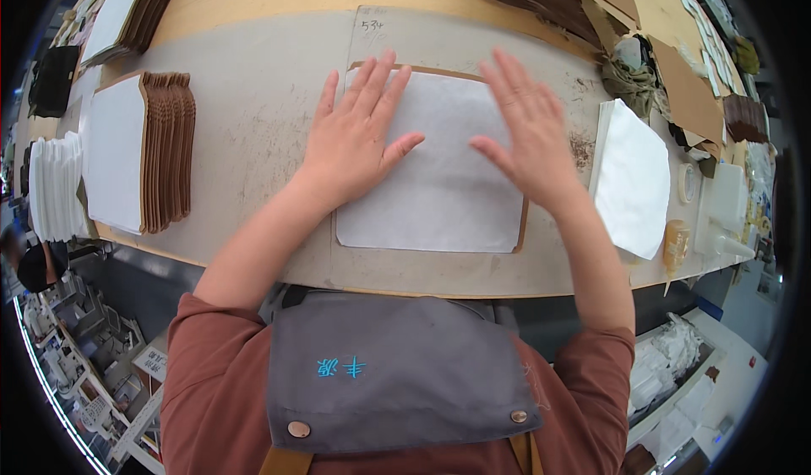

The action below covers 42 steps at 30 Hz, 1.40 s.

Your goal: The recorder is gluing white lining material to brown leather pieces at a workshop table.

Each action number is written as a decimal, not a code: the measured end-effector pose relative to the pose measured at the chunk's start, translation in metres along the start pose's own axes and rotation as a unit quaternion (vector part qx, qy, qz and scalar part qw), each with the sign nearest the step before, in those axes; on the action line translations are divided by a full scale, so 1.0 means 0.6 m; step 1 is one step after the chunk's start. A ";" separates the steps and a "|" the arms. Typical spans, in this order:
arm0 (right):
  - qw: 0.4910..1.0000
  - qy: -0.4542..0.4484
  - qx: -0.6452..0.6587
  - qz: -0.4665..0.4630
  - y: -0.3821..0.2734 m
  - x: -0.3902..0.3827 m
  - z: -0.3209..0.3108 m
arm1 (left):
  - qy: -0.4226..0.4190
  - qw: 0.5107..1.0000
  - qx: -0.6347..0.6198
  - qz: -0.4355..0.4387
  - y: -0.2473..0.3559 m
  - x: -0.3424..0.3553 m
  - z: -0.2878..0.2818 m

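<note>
A white sheet [431,188] lies flat in front of me over a slightly larger brown panel [521,237], whose edge shows along the top, right side and lower corners. My left hand [355,133] is spread palm down on the sheet's upper left part, fingertips at its top edge. Over the upper right edge is my right hand [532,128], fingers stretched and a little blurred; whether it touches the sheet I cannot tell. Neither hand holds anything.
At left stands a stack of brown panels with white faces [118,154], with folded white cloths [57,188] beside it. White sheets [629,179], a tape roll [688,183] and a glue bottle [676,245] lie at right. Brown pieces [541,6] are piled at the back.
</note>
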State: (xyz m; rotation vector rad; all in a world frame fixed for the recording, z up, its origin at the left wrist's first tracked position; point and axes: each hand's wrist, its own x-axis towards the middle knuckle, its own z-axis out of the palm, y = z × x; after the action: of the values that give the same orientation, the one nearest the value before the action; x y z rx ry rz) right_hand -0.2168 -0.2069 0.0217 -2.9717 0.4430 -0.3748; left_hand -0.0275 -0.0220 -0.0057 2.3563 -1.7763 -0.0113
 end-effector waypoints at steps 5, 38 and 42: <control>0.996 -0.076 0.040 0.032 -0.029 -0.023 0.050 | -0.013 1.000 -0.021 0.005 -0.005 -0.015 0.013; 0.975 0.051 0.116 0.184 -0.091 -0.275 -0.025 | -0.096 0.897 -0.386 -0.192 -0.092 0.083 -0.054; 0.970 0.071 0.129 0.191 -0.088 -0.277 -0.022 | -0.099 0.618 -0.717 -0.307 -0.078 0.036 -0.052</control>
State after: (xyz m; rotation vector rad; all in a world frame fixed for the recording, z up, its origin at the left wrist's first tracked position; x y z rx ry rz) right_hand -0.3598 -0.1077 0.0046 -2.5417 0.8880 -0.5543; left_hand 0.0270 -0.0254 0.0202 1.4243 -0.3117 -1.2679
